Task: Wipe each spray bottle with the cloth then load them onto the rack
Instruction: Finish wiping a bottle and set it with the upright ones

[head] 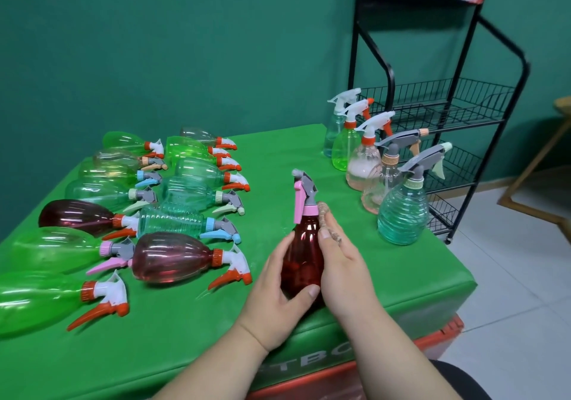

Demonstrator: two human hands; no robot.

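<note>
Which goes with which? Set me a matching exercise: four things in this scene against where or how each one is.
Things:
1. pink-trigger red bottle
2. pale pink bottle with white sprayer
3. nearest dark red bottle
4. black rack

States:
A. lying on its side on the table
B. standing on the floor
C. held upright by left hand and right hand
D. standing upright in the row near the table's right edge

Pairs: 1-C, 2-D, 3-A, 4-B
</note>
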